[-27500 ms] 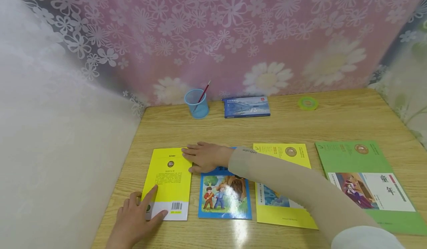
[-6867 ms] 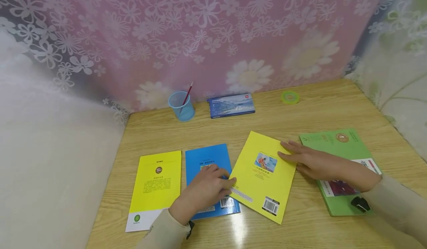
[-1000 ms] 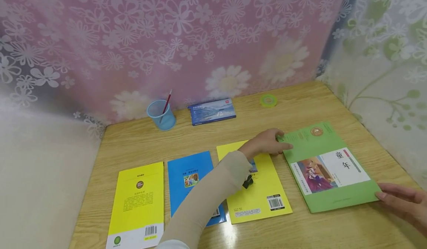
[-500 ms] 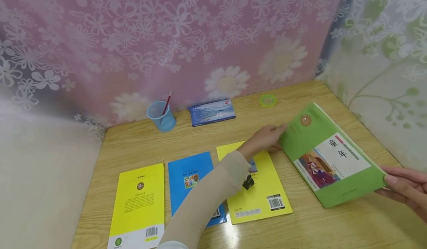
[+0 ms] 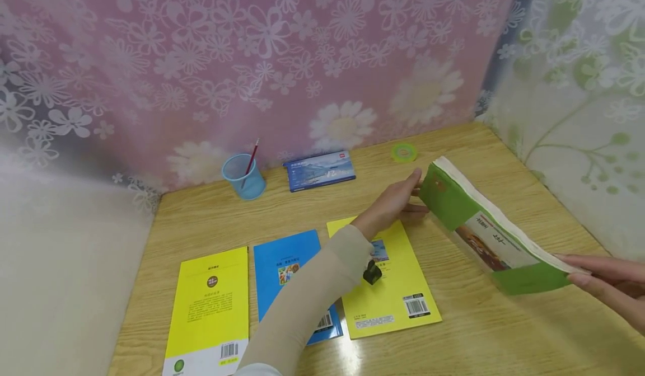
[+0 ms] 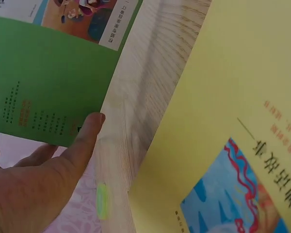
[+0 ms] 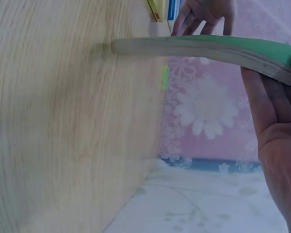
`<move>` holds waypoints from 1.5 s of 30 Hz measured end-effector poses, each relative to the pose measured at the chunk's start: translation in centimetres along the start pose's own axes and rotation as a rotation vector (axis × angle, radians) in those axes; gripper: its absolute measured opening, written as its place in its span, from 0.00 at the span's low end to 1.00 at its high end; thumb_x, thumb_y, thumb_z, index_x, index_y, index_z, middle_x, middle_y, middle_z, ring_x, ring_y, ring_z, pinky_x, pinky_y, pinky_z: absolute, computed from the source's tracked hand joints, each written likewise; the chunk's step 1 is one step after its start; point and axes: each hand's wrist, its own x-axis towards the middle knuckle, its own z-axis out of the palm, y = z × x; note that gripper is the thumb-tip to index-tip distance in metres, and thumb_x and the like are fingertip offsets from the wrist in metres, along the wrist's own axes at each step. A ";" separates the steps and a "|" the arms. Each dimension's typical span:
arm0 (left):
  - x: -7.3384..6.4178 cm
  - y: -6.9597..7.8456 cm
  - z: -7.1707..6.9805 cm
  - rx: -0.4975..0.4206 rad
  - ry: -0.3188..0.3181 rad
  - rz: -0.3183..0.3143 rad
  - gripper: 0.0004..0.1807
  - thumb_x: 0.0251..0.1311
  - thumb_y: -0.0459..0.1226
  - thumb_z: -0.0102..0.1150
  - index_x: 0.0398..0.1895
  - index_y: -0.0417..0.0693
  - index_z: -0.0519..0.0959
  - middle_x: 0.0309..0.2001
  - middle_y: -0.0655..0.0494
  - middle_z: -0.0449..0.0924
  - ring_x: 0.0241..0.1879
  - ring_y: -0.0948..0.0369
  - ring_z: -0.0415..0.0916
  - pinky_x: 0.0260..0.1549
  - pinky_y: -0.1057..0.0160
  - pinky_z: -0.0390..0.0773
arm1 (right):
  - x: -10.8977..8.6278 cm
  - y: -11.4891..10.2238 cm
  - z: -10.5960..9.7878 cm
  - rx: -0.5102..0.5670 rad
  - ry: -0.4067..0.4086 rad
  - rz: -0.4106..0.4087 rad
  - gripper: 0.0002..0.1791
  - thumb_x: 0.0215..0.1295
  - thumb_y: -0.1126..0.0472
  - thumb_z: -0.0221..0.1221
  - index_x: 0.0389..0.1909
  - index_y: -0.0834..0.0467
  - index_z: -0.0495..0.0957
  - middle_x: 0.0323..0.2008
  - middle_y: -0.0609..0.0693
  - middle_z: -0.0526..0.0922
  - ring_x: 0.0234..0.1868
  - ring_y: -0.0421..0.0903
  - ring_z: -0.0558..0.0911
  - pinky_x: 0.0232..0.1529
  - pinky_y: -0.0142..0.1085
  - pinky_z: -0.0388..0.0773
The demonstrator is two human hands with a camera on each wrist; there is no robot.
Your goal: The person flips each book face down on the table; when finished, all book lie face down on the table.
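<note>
A green book with a picture panel on its cover is tilted up on edge at the right of the table, its pale page edges facing up. My left hand pinches its far left corner; in the left wrist view the thumb lies on the green cover with fingers behind. With my right hand I grip the near right corner, and the right wrist view shows those fingers under the slightly bent book. My left forearm reaches over a blue book and a yellow book.
Another yellow book lies at the far left of the wooden table. Along the back stand a blue mesh pen cup with a pencil, a flat blue box and a green tape roll. Patterned curtains border the table.
Earlier the blue book and the middle yellow book were turned over. Over the last second my hands have lifted the green book from lying flat and tipped it up on edge.
</note>
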 end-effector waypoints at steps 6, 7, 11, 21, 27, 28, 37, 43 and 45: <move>-0.1 0.0 -1.0 -0.100 -0.060 -0.013 0.39 0.77 0.64 0.47 0.74 0.45 0.72 0.67 0.42 0.77 0.66 0.38 0.79 0.68 0.41 0.77 | 0.4 -2.0 0.6 -0.116 -0.083 -0.220 0.26 0.46 0.86 0.69 0.48 0.67 0.89 0.53 0.28 0.87 0.47 0.19 0.85 0.43 0.13 0.78; -0.1 0.0 -1.2 -0.097 -0.064 -0.012 0.38 0.76 0.63 0.48 0.74 0.45 0.72 0.64 0.43 0.79 0.64 0.39 0.81 0.68 0.41 0.77 | 0.5 -2.1 0.7 -0.107 -0.099 -0.286 0.23 0.49 0.83 0.71 0.48 0.67 0.88 0.54 0.32 0.88 0.49 0.21 0.85 0.46 0.13 0.78; 0.0 0.0 -1.8 -0.035 -0.073 0.009 0.29 0.75 0.53 0.57 0.67 0.42 0.78 0.52 0.48 0.84 0.47 0.53 0.88 0.62 0.48 0.83 | 0.9 -2.4 1.4 -0.089 -0.130 -0.478 0.17 0.70 0.55 0.68 0.47 0.66 0.89 0.53 0.41 0.90 0.57 0.24 0.84 0.55 0.13 0.75; 0.0 -0.1 -2.9 0.052 -0.149 0.002 0.25 0.72 0.27 0.52 0.71 0.46 0.77 0.73 0.47 0.76 0.35 0.63 0.85 0.32 0.68 0.86 | 1.2 -3.0 3.2 -0.044 -0.224 -0.699 0.23 0.78 0.47 0.58 0.47 0.64 0.89 0.49 0.47 0.92 0.68 0.28 0.78 0.66 0.17 0.70; 0.0 -0.4 -3.5 0.253 -0.185 0.046 0.28 0.71 0.24 0.54 0.73 0.45 0.75 0.76 0.50 0.72 0.56 0.56 0.85 0.47 0.65 0.86 | 0.3 -2.4 4.2 -0.171 -0.246 -0.686 0.22 0.79 0.41 0.53 0.48 0.51 0.90 0.48 0.37 0.91 0.70 0.23 0.73 0.63 0.15 0.71; 0.0 -0.5 -3.5 0.305 -0.187 0.053 0.27 0.71 0.25 0.55 0.73 0.45 0.76 0.77 0.51 0.72 0.62 0.55 0.83 0.50 0.64 0.86 | 0.1 -2.3 4.3 -0.194 -0.261 -0.670 0.22 0.79 0.40 0.52 0.49 0.49 0.90 0.48 0.36 0.91 0.70 0.22 0.72 0.62 0.14 0.72; -0.1 -0.9 -3.7 0.687 -0.242 0.076 0.27 0.69 0.26 0.61 0.71 0.44 0.77 0.80 0.54 0.66 0.78 0.54 0.66 0.66 0.65 0.78 | -1.0 -1.4 5.4 -0.291 -0.402 -0.583 0.20 0.60 0.51 0.74 0.53 0.33 0.87 0.50 0.25 0.88 0.50 0.27 0.87 0.53 0.11 0.74; -0.3 -0.9 -3.1 0.898 -0.308 0.095 0.31 0.68 0.29 0.63 0.75 0.46 0.73 0.84 0.53 0.56 0.81 0.55 0.62 0.65 0.70 0.75 | -1.9 -0.7 6.5 -0.254 -0.439 -0.586 0.35 0.39 0.64 0.82 0.52 0.37 0.88 0.48 0.30 0.90 0.47 0.29 0.89 0.50 0.11 0.75; -0.4 -0.8 -2.7 0.979 -0.323 0.094 0.33 0.68 0.31 0.64 0.77 0.49 0.71 0.85 0.54 0.53 0.83 0.57 0.57 0.65 0.72 0.74 | -2.0 -0.3 6.7 -0.238 -0.448 -0.614 0.31 0.43 0.62 0.81 0.52 0.39 0.88 0.48 0.32 0.90 0.47 0.30 0.89 0.50 0.12 0.76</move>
